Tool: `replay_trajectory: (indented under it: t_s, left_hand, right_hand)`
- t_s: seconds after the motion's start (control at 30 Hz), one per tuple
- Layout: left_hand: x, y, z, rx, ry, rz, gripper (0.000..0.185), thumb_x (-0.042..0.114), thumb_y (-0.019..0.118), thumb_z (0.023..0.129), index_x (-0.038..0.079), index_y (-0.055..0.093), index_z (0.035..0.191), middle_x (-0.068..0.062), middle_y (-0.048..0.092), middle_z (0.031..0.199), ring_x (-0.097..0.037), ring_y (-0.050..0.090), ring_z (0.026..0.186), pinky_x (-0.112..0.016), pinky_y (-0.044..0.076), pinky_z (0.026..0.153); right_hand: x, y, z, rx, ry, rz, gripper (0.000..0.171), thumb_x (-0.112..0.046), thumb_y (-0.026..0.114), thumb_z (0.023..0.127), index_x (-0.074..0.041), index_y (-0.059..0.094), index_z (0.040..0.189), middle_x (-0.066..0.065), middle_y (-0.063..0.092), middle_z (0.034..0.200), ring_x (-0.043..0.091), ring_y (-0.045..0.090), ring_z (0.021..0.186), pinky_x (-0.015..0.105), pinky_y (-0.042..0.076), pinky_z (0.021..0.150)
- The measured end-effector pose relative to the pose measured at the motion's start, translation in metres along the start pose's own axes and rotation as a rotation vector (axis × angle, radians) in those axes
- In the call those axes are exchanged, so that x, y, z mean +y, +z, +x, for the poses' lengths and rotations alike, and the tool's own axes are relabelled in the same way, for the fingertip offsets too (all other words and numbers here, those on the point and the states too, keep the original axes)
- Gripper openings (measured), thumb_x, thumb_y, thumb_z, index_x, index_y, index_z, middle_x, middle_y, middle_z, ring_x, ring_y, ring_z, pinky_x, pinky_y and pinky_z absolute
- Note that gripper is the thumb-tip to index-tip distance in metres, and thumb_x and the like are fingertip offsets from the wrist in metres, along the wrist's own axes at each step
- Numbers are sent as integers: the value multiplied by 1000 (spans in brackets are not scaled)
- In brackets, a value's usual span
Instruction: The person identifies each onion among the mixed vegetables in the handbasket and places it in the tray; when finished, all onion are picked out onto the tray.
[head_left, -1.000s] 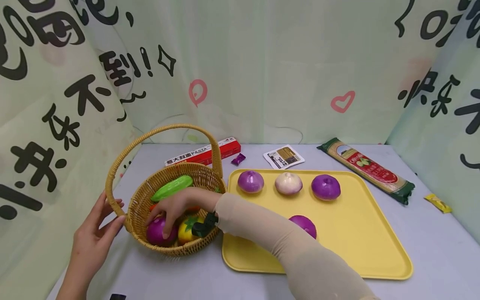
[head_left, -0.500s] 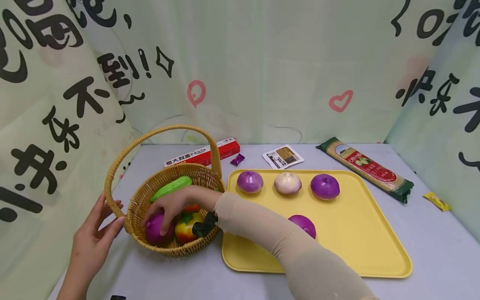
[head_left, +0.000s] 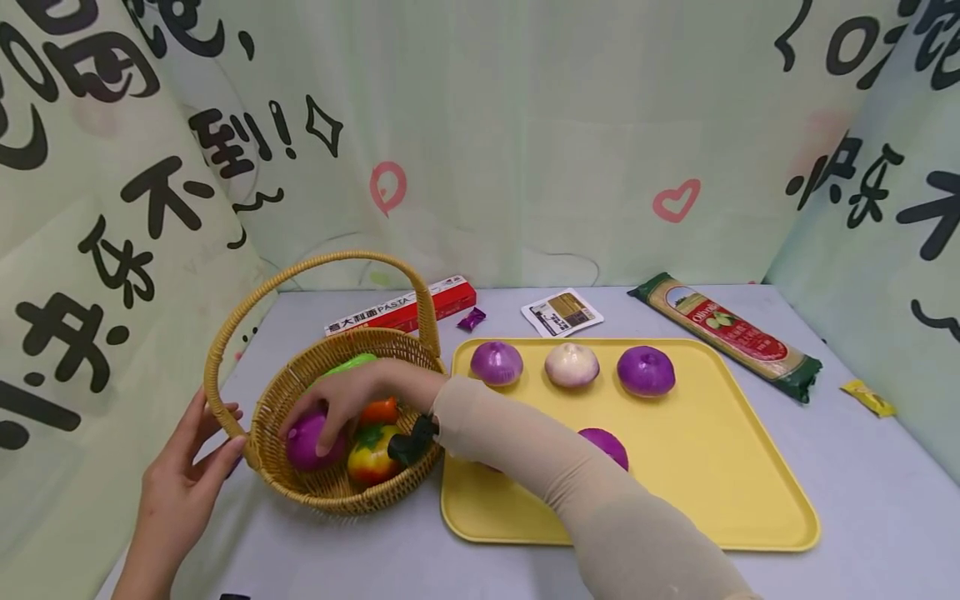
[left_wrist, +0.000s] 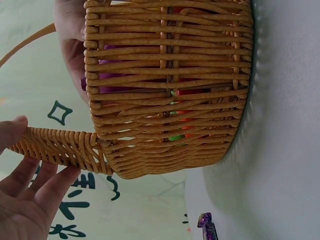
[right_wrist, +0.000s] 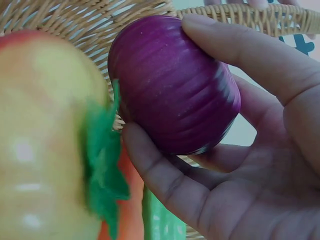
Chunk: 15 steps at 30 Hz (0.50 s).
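Inside the wicker basket (head_left: 352,502), my right hand (head_left: 343,398) grips a purple onion (head_left: 306,446). The right wrist view shows its thumb and fingers around the onion (right_wrist: 172,85). Beside the onion lies a yellow-red tomato (head_left: 372,458) with a green leafy top, and behind it an orange carrot (head_left: 380,411). A green cucumber (head_left: 352,363) is partly hidden by the right hand. My left hand (head_left: 180,479) holds the base of the basket's arched handle (left_wrist: 60,145), thumb on one side and fingers on the other.
On the yellow tray (head_left: 720,467) sit purple onions (head_left: 647,372) and a white one (head_left: 572,367); the right sleeve covers part of the tray. Behind are a red pasta box (head_left: 420,308), a purple candy (head_left: 472,318), a white packet (head_left: 562,312) and a pasta bag (head_left: 727,333). A yellow candy (head_left: 868,398) lies far right.
My right hand and the onion have shifted slightly up and left within the basket, and more of the carrot shows. The left hand keeps its hold on the handle.
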<state>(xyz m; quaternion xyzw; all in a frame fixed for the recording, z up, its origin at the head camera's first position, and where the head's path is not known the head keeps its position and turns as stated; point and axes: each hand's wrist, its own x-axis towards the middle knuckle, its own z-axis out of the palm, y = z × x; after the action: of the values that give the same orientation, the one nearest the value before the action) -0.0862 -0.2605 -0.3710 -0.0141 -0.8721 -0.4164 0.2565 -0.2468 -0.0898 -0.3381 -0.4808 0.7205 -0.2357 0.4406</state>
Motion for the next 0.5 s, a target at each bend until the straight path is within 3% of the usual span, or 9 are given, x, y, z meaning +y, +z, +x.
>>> replay_trajectory:
  t_s: [0.27,0.5]
  left_hand:
    - [2,1,-1,6,-11,9,82,-5,64,84,29,28,148,33,49,111,23,45,103,3,43,73]
    - [4,0,0,1,-34,32,79,2,64,86,34,26,148,35,47,111,25,44,103,3,43,73]
  right_hand:
    - [0,-6,-14,18,-20,117,55,-12,71,83,-16,53,135,-4,52,125,10,55,104,24,56,82]
    - [2,-19,-36,65,-63,41,56,-17,71,84,-20,51,137,-3,52,128,11,54,108,21,54,86]
